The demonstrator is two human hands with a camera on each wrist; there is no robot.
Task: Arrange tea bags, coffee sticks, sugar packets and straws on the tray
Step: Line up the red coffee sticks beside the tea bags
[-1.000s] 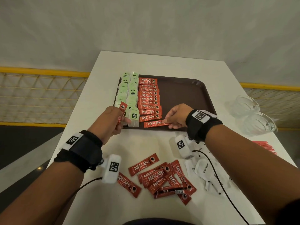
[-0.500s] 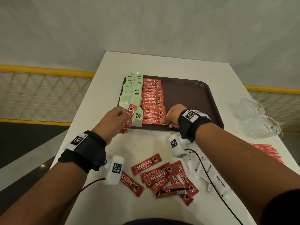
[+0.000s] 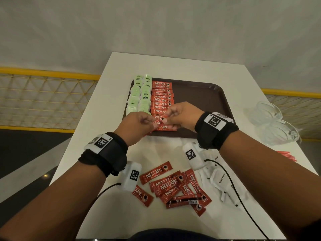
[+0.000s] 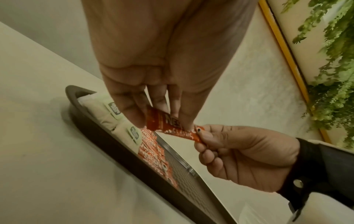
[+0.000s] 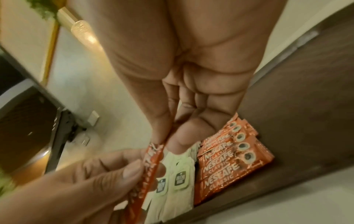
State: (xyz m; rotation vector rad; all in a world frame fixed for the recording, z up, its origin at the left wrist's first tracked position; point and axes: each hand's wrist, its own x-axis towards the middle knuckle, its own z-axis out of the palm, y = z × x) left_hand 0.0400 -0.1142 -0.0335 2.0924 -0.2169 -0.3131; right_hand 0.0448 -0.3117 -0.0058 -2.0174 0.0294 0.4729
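Note:
A red Nescafe coffee stick point(image 3: 158, 121) hangs over the near left corner of the brown tray point(image 3: 199, 100). My left hand point(image 3: 152, 124) pinches one end of it and my right hand point(image 3: 165, 120) pinches the other end. The left wrist view shows the stick point(image 4: 178, 132) between both sets of fingertips. On the tray's left side lie two columns of green tea bags point(image 3: 141, 96) and beside them a column of coffee sticks point(image 3: 162, 100). Several loose coffee sticks point(image 3: 173, 186) lie on the white table near me. White sugar packets point(image 3: 220, 178) lie to their right.
Two clear glass bowls point(image 3: 278, 126) stand on the table to the right of the tray. Red straws point(image 3: 286, 156) show at the table's right edge. The tray's right half is bare brown surface. A yellow railing point(image 3: 48, 73) runs behind the table.
My left hand has carried its coffee stick rightward over the tray's corner. My right hand has let go of the stick it laid on the tray and now pinches the held stick's other end.

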